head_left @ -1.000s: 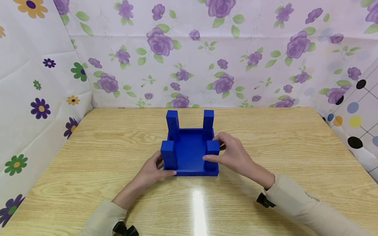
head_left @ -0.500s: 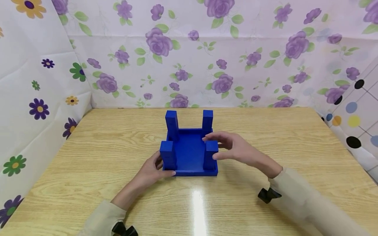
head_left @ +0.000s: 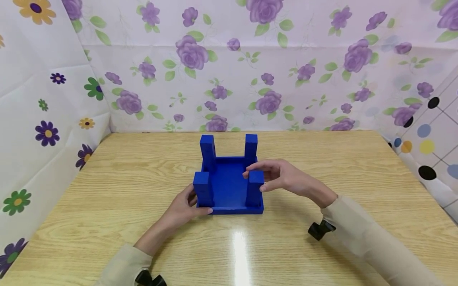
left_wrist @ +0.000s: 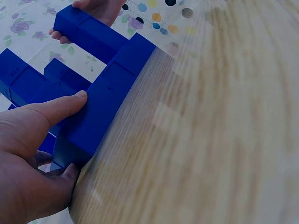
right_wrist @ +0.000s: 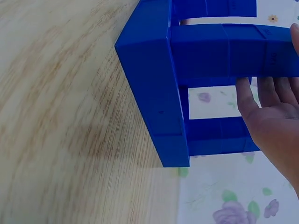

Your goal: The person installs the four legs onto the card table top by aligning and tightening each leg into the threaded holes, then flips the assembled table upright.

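A blue square frame (head_left: 229,186) with a raised rim lies on the table, and a blocky blue leg stands up at each corner. It looks like a small toy table turned upside down. My left hand (head_left: 180,208) grips the near left corner, thumb along the front rim, beside the near left leg (head_left: 204,190). Around the near right leg (head_left: 254,194) my right hand (head_left: 288,176) has its fingers behind and its thumb on the near side. In the right wrist view, the fingers (right_wrist: 245,98) lie against that leg's side; most of the thumb is cut off.
The wood-grain table (head_left: 143,159) spreads out around the frame. Behind it hangs a white cloth (head_left: 229,79) with purple flowers, with more patterned sheets at both sides. Small black devices (head_left: 321,229) sit on both wrists.
My right hand has shifted back from the near right leg's front, its thumb sliding to the right edge and its fingers reaching behind the leg. The left hand and frame stay put.
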A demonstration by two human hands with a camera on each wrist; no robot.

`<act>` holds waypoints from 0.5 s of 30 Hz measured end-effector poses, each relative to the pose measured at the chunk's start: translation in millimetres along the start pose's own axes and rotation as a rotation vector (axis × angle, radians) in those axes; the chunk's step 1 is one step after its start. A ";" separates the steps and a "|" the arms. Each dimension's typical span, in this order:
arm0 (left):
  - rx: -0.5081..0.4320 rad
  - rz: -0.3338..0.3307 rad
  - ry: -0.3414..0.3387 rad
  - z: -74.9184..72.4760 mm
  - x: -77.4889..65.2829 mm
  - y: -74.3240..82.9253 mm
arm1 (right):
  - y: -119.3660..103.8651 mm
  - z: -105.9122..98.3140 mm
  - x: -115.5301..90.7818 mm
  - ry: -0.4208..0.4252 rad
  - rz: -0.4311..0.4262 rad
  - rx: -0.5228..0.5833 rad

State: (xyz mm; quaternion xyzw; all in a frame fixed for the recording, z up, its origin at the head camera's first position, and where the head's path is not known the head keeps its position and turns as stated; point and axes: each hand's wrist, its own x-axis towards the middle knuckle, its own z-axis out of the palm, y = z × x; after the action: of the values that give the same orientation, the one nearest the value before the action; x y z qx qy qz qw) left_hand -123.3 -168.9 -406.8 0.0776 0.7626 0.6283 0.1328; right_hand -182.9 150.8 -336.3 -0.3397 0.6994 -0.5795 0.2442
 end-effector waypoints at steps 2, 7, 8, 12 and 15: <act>0.000 0.001 -0.002 -0.2 -0.4 0.1 | -0.9 0.3 0.2 0.003 0.013 -0.019; -0.001 0.011 -0.007 -0.1 -0.8 -0.4 | -4.0 2.6 0.7 0.019 0.024 -0.079; 0.001 0.013 -0.006 -0.1 -0.7 -0.5 | -4.9 3.3 0.8 0.027 0.022 -0.096; 0.005 0.015 0.000 -0.2 -0.2 -0.9 | -7.0 6.4 0.1 0.064 0.017 -0.160; 0.006 0.015 0.000 -0.2 0.1 -1.1 | -7.5 9.5 -1.2 0.112 0.014 -0.199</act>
State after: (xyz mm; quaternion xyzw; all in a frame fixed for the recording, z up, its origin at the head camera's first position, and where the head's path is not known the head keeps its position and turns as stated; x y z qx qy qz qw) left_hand -123.4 -169.2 -407.8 0.0839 0.7639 0.6270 0.1279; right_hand -173.7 144.8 -331.0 -0.3248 0.7683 -0.5235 0.1738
